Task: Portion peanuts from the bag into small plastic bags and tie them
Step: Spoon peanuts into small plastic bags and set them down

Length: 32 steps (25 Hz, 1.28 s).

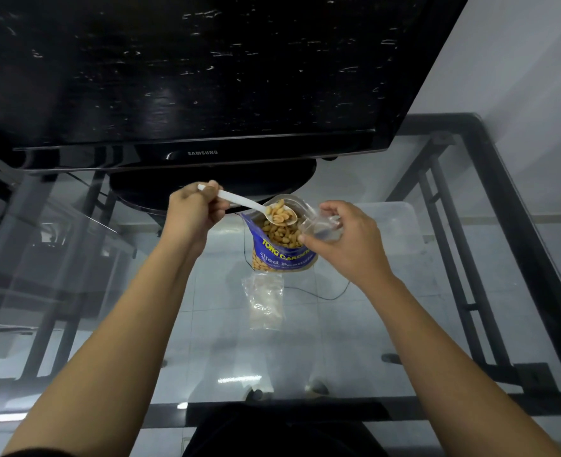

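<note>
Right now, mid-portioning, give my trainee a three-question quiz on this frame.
1. True or false: the white plastic spoon in the left hand is empty.
2. What does the right hand hold? A) a small clear plastic bag B) a knife C) a rubber band
3. Fill in: the pack of clear bags lies on the glass table, nearer the person than the open ____ bag.

Key
1. False: the spoon carries peanuts above the open peanut bag.
2. A: the small clear plastic bag, held beside the spoon.
3. peanut
</note>
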{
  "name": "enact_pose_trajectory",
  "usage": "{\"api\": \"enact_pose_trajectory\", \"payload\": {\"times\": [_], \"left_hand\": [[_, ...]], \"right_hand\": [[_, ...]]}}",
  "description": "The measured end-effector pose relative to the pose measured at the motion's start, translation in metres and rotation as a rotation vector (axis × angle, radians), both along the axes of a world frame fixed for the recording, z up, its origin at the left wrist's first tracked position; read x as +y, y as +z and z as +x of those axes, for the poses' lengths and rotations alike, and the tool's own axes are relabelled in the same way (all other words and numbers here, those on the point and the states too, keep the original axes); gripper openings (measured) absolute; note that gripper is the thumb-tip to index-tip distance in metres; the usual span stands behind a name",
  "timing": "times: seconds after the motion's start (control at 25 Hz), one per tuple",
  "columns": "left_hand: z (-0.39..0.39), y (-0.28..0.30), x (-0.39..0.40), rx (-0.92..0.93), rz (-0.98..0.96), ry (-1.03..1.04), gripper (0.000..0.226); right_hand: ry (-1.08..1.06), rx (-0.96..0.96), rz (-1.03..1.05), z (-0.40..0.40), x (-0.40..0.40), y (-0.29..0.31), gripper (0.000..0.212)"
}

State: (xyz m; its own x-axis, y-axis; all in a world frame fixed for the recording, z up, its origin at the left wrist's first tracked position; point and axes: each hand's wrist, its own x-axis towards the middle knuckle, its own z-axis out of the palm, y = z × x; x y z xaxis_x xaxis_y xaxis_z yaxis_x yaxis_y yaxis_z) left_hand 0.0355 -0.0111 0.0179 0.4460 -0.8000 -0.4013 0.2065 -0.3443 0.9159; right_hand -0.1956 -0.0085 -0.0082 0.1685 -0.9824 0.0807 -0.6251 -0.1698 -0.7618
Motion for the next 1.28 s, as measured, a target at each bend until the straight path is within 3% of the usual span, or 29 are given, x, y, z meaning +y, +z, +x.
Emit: {"api": "enact_pose_trajectory", "payload": {"times": [0.12, 0.24, 0.36, 0.52, 0.64, 0.84, 0.92, 1.0, 1.12, 1.2, 1.28], "left_hand": [[0.003, 0.017, -0.005, 0.001, -0.055, -0.007, 0.021], [-0.002, 0.031, -0.009, -0.136, -0.091, -0.1, 0.019], [-0.015, 0.046, -0.008, -0.361, -0.174, -0.234, 0.016], [-0.035, 0.073, 0.002, -0.811, -0.384, -0.487, 0.015], [-0.04, 0.094, 0.009, -0.978, -0.538, -0.531, 0.019], [-0.045, 0.108, 0.019, -1.026, -0.616, -0.493, 0.02], [-0.037, 0.107, 0.016, -0.988, -0.593, -0.357, 0.019], [-0.024, 0.09, 0.005, -0.867, -0.498, -0.233, 0.016], [-0.027, 0.038, 0.0, -0.569, -0.261, -0.256, 0.016], [-0.034, 0.005, 0.001, -0.555, -0.117, -0.289, 0.01], [-0.038, -0.009, 0.005, -0.629, -0.036, -0.246, 0.032]], "right_hand": [[0.028, -0.002, -0.012, 0.009, -0.002, 0.003, 0.056], [0.017, -0.079, -0.02, 0.019, -0.003, 0.004, 0.054], [-0.009, -0.152, -0.03, 0.024, -0.001, 0.001, 0.053], [-0.059, -0.283, -0.033, 0.03, 0.005, -0.002, 0.056], [-0.059, -0.439, 0.013, 0.029, 0.008, -0.002, 0.063], [0.007, -0.53, 0.022, 0.02, 0.01, -0.003, 0.052], [-0.014, -0.539, 0.037, 0.016, 0.011, -0.002, 0.049], [-0.048, -0.553, 0.047, 0.011, 0.013, -0.003, 0.039], [-0.083, -0.563, 0.072, 0.001, 0.02, -0.005, 0.028], [-0.098, -0.584, 0.062, -0.003, 0.027, -0.004, 0.026], [-0.099, -0.599, 0.045, -0.007, 0.036, -0.005, 0.026]]}}
